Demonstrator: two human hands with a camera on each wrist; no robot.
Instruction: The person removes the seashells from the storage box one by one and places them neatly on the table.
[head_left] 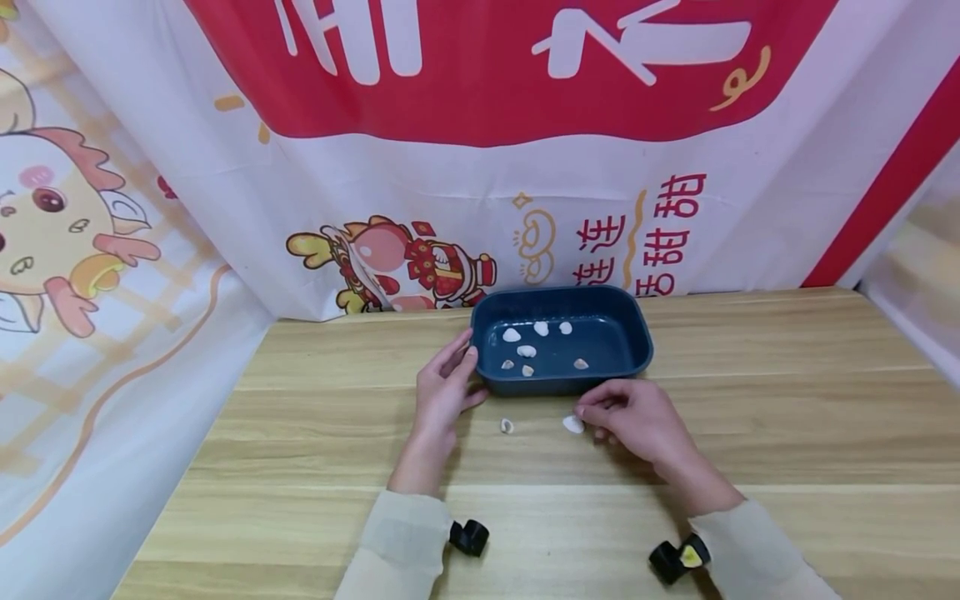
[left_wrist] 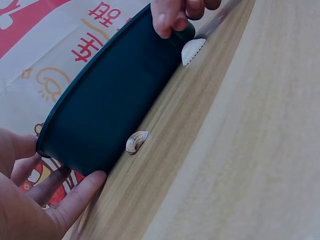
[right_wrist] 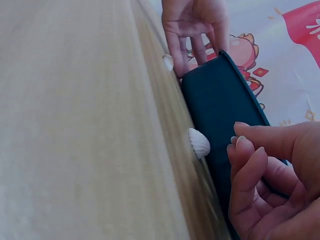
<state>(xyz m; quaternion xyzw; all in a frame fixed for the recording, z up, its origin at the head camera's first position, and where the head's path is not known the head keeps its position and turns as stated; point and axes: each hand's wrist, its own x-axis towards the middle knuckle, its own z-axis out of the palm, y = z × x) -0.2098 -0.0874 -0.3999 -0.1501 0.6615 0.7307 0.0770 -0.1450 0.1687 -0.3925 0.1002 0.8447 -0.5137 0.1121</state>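
Note:
My left hand [head_left: 442, 387] rests against the left end of a dark blue rectangular tray [head_left: 562, 386], its fingers fairly straight along the wall and near the base. Several small shells [head_left: 527, 352] lie scattered inside the tray. On the table in front of the tray is a white ribbed seashell [right_wrist: 200, 143]. My right hand [head_left: 633, 417] hovers close by it, fingers curled, thumb and index tips near each other; in the right wrist view the seashell stands apart from the fingertips. A smaller, brownish curled shell [left_wrist: 136, 142] lies on the table nearer my left hand.
The wood-grain table [head_left: 300, 442] meets a printed white and red cloth [head_left: 420, 183] right behind the tray. More printed cloth [head_left: 112, 333] hangs on the left. A black wrist camera [head_left: 469, 537] sits at the left cuff, another [head_left: 678, 558] at the right cuff.

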